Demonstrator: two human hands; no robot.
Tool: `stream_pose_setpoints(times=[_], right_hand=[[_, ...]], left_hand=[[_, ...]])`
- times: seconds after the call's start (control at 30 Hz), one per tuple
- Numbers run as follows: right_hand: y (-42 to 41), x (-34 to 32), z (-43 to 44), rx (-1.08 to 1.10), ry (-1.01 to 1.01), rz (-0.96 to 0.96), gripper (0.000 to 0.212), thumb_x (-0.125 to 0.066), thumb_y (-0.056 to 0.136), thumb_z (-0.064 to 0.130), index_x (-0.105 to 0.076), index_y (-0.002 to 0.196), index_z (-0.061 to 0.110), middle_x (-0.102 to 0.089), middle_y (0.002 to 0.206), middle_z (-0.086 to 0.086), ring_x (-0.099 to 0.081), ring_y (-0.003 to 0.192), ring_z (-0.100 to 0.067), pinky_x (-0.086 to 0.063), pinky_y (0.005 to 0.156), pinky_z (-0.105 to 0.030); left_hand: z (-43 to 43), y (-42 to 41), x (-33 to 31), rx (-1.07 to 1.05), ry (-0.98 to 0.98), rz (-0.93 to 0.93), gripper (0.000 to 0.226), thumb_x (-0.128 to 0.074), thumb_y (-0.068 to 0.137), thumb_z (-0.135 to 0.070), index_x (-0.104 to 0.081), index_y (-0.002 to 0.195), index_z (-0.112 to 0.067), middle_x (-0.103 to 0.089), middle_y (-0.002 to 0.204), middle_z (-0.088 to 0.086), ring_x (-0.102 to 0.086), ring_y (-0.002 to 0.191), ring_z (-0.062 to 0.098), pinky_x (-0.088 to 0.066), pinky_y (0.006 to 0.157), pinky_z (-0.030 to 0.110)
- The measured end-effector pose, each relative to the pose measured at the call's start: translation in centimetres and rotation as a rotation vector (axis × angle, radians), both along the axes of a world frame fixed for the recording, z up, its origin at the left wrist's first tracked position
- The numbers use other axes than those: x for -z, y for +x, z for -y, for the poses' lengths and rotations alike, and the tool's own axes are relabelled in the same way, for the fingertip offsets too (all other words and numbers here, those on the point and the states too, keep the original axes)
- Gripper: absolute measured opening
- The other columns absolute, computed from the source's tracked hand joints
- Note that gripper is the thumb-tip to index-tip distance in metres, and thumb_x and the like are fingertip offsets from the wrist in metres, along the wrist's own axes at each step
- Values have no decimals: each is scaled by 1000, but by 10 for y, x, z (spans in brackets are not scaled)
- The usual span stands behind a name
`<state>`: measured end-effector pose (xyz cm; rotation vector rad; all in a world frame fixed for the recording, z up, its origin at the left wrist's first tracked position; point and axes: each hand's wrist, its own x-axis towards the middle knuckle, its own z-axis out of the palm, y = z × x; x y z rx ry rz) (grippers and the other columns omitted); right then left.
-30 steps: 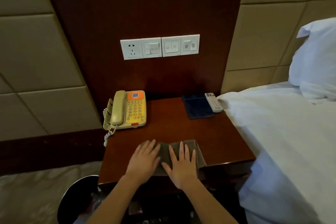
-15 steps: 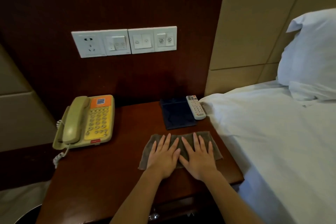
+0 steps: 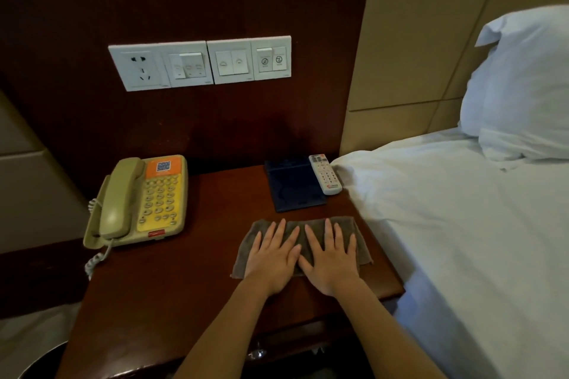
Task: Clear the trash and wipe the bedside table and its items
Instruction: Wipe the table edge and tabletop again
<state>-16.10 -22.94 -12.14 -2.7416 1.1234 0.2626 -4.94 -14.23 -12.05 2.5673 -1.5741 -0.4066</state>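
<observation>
Brown cloth (image 3: 362, 248) lies flat on the dark wood bench (image 3: 184, 286), front right. Yellow phone (image 3: 144, 200) back left, white remote (image 3: 325, 175) touching blue pad (image 3: 292, 184) back right.

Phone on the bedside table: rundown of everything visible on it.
The phone is a beige corded desk set, plastic by its look, lying flat at the back left of the table. Its handset sits in the cradle on the left; a yellow keypad fills the right, with an orange QR label above and a red tag below. A coiled cord hangs off the table's left edge. Nothing else touches it.
</observation>
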Motion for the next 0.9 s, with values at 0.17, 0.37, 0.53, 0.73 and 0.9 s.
stream_pose_setpoints(times=[0.17, 0.37, 0.53, 0.73, 0.9], right_hand=[[7, -4, -38, -37, 35, -13, 105, 21, 53, 68, 12, 151, 33, 20, 158, -13, 19, 145, -33, 13, 112, -57], [28, -9, -99, -122, 78, -53, 103, 22, 62, 81, 14, 151, 31, 25, 157, -15, 23, 144, -34, 13, 112, -58], [41, -11, -146, -197, 84, -71, 71, -18, 96, 62, 10, 153, 30, 23, 157, -16, 23, 144, -34, 14, 112, -58], [47, -16, -155, -255, 122, -68, 73, -26, 95, 62, 4, 153, 31, 18, 158, -15, 19, 145, -34, 11, 113, -57], [52, -37, -120, -250, 129, 198, 47, -35, 100, 44, -39, 143, 25, -34, 150, -7, -29, 138, -25, -27, 111, -44]], left_hand=[[-42, 5, 0, -6, 7, -9, 51, -10, 102, -44, 3, 151, -34, 16, 159, -4, 16, 145, 13, 11, 116, 37], [-112, 18, -3, -72, 39, -9, 52, -9, 102, -45, 5, 151, -35, 17, 159, -4, 18, 145, 12, 12, 116, 36], [-164, 27, -4, -151, 36, -34, 68, 10, 88, -64, 6, 150, -37, 17, 159, -5, 17, 145, 12, 11, 115, 36], [-186, 31, -5, -170, 43, -75, 112, 36, 52, -79, 4, 150, -36, 17, 159, -5, 17, 145, 13, 11, 115, 36], [-160, 34, -18, -152, 86, -16, 55, -11, 101, -50, -2, 152, -31, 11, 160, -2, 14, 146, 20, 7, 117, 44]])
